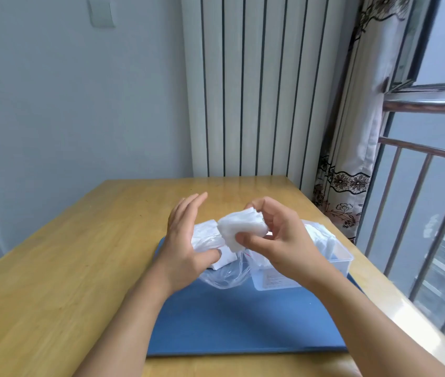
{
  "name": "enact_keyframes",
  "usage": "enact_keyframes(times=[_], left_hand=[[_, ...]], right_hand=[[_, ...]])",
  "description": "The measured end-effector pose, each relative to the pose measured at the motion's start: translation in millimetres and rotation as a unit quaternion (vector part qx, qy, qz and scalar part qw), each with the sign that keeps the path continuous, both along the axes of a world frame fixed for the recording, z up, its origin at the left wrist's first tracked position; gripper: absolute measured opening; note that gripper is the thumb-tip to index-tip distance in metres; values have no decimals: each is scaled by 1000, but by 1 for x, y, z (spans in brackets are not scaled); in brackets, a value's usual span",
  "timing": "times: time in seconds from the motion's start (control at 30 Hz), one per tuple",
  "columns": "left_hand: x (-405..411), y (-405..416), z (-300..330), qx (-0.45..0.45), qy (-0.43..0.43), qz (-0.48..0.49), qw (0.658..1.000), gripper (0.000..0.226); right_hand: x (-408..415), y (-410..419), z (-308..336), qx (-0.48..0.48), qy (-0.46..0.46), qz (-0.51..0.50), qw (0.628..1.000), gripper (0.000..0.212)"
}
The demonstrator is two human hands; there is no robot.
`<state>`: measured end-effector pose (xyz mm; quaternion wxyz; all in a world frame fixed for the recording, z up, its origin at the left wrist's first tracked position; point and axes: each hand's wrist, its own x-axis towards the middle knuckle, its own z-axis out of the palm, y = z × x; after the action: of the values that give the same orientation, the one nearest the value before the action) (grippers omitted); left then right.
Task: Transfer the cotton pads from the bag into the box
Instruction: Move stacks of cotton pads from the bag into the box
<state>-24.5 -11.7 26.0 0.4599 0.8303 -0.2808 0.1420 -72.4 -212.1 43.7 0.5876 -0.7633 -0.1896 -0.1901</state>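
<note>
My right hand (278,235) grips a thick stack of white cotton pads (240,227) between thumb and curled fingers, held above the table. My left hand (186,238) is beside the stack with its fingers straight and spread, holding nothing; its thumb lies near the clear plastic bag (224,276). The bag sits crumpled on the blue mat with more white pads (222,258) showing inside. To the right stands a clear plastic box (343,258), partly hidden behind my right hand, with white pads inside it.
A blue mat (237,322) covers the near middle of the wooden table (66,268). A white radiator stands behind the table. A patterned curtain (352,159) and a barred window (433,213) are on the right, close to the table's edge.
</note>
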Motion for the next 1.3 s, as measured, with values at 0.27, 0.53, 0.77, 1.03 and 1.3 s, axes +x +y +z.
enact_keyframes(times=[0.27, 0.53, 0.77, 1.03, 1.3], left_hand=[[-36, -45, 3, -135, -12, -66, 989, 43], [-41, -53, 7, -279, 95, -122, 948, 33], [-40, -56, 4, -258, 114, -153, 947, 47], [-38, -52, 9, -342, 53, -69, 936, 33], [-38, -51, 11, -321, 32, -85, 943, 35]], right_hand=[[-7, 4, 2, 5, -56, -20, 998, 75], [-17, 26, 5, 247, 77, 84, 962, 76], [-18, 22, 1, 140, 57, 90, 984, 76], [-14, 13, 5, 37, -189, -165, 967, 33], [-10, 8, 6, -1, -177, -161, 971, 29]])
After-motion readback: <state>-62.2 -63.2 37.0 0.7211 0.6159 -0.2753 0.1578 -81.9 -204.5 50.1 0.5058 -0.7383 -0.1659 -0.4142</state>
